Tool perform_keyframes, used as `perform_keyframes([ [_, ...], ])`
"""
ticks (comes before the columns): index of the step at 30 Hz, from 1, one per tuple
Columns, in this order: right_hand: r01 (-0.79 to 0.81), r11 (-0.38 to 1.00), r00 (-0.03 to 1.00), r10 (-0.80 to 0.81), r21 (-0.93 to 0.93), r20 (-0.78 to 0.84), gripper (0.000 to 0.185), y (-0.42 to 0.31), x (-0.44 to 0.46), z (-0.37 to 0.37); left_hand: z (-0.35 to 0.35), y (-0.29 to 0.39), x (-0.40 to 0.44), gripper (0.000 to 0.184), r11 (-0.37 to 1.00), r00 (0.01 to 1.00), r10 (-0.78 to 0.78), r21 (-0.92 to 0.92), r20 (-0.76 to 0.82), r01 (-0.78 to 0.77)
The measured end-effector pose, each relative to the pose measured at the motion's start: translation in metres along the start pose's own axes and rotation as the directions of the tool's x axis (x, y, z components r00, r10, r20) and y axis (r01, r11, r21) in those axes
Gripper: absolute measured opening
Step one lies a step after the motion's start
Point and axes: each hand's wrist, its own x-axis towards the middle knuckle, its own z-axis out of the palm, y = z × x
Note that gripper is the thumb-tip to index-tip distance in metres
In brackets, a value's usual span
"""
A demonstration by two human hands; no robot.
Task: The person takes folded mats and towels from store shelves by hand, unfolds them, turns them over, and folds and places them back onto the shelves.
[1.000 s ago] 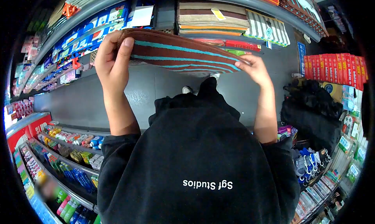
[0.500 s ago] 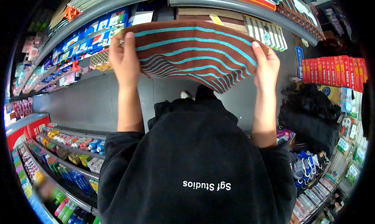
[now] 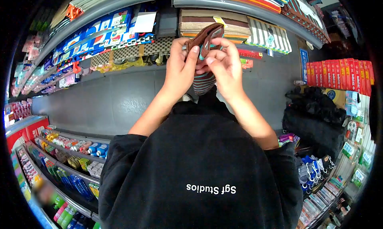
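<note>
A brown cloth with turquoise stripes (image 3: 204, 83) is bunched and folded between my two hands, its lower part hanging below them. My left hand (image 3: 182, 65) grips its left side, thumb on the brown fabric. On the right, my right hand (image 3: 226, 65) pinches the folded edge with bent fingers. The hands are close together in front of the shelves, above the floor. Fabric hides some of the fingertips.
Shelves ahead hold folded mats (image 3: 215, 19), a grey-and-white striped stack (image 3: 269, 35) and blue packs (image 3: 95, 33). Red boxes (image 3: 339, 74) stand at right, near a black furry seat (image 3: 313, 127). Bottles line shelves (image 3: 79, 173) at lower left.
The cloth was stretched wide between my hands and is now gathered and folded. Both hands have come inward to the middle, the right one moving left and the left one moving right.
</note>
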Motion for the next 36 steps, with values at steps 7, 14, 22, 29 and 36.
perform_keyframes([
  [7, 0.072, 0.892, 0.995, -0.035, -0.446, 0.090, 0.018, 0.000, 0.003, -0.019, -0.013, -0.010, 0.001, 0.022, 0.995, 0.990, -0.049, 0.093, 0.133, 0.037],
  [14, 0.105, 0.800, 0.994, -0.074, -0.590, 0.076, 0.016, 0.003, 0.006, -0.021, -0.021, 0.011, -0.001, 0.020, 0.980, 0.930, -0.136, 0.184, 0.342, 0.076],
  [22, 0.075, 0.476, 0.962, 0.198, -0.876, 0.190, 0.024, -0.028, 0.017, -0.055, -0.039, 0.016, -0.001, 0.017, 0.934, 0.951, -0.030, 0.347, 0.308, -0.083],
  [29, 0.186, 0.213, 0.921, 0.301, -0.959, 0.246, 0.022, -0.057, 0.024, -0.099, -0.054, 0.010, -0.002, 0.022, 0.963, 0.971, 0.047, 0.249, 0.236, -0.107],
  [36, 0.424, 0.384, 0.875, 0.061, -0.821, 0.480, 0.013, -0.080, 0.022, -0.074, -0.063, -0.001, -0.001, 0.020, 0.985, 0.987, 0.056, 0.152, 0.148, -0.078],
])
